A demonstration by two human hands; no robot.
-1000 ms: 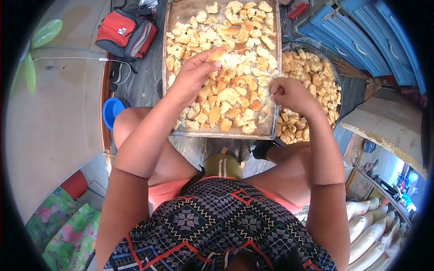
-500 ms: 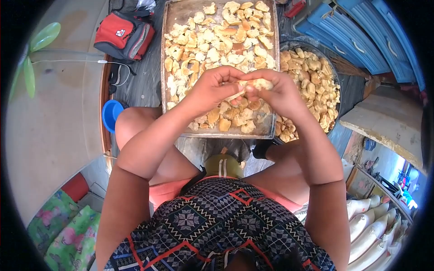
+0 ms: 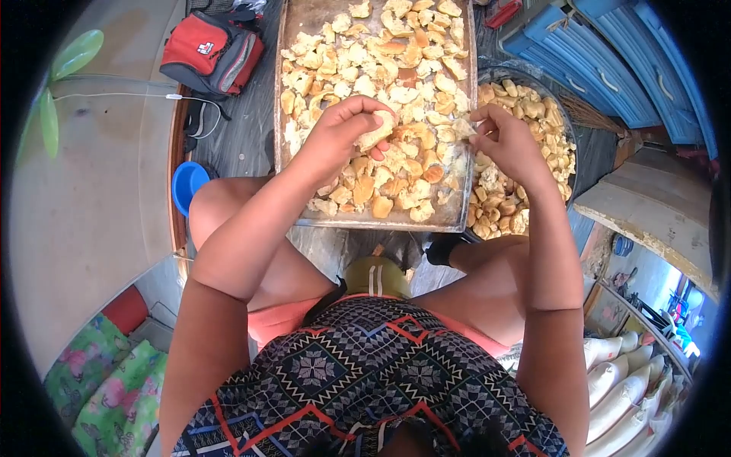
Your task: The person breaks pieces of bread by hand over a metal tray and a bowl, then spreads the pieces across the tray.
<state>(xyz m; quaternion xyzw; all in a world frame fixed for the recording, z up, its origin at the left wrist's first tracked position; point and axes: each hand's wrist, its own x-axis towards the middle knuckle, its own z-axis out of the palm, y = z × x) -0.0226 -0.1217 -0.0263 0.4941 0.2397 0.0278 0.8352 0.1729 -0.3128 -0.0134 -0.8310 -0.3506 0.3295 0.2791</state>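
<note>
My left hand (image 3: 340, 141) is closed around a pale chunk of bread (image 3: 376, 131), its torn side showing, above the tray. To the right, at the tray's right edge, my right hand (image 3: 509, 146) pinches a small torn bread piece (image 3: 463, 129) between thumb and fingers. Below both hands lies a metal baking tray (image 3: 455, 209) spread with many torn bread pieces (image 3: 364, 188), some with brown crust and some showing white crumb. Beside it, partly under my right hand, stands a large round basin (image 3: 572, 133) heaped with small bread rolls (image 3: 544, 156).
A red and grey bag (image 3: 205, 49) and a blue bowl (image 3: 189, 187) lie left of the tray. Blue drawers (image 3: 579, 72) stand at upper right, with a wooden board (image 3: 647, 206) below them. Filled white sacks (image 3: 620, 388) are at lower right.
My hands were together over the tray on one piece of bread. Now they are apart, the left keeping a chunk and the right moved rightward with a small torn piece.
</note>
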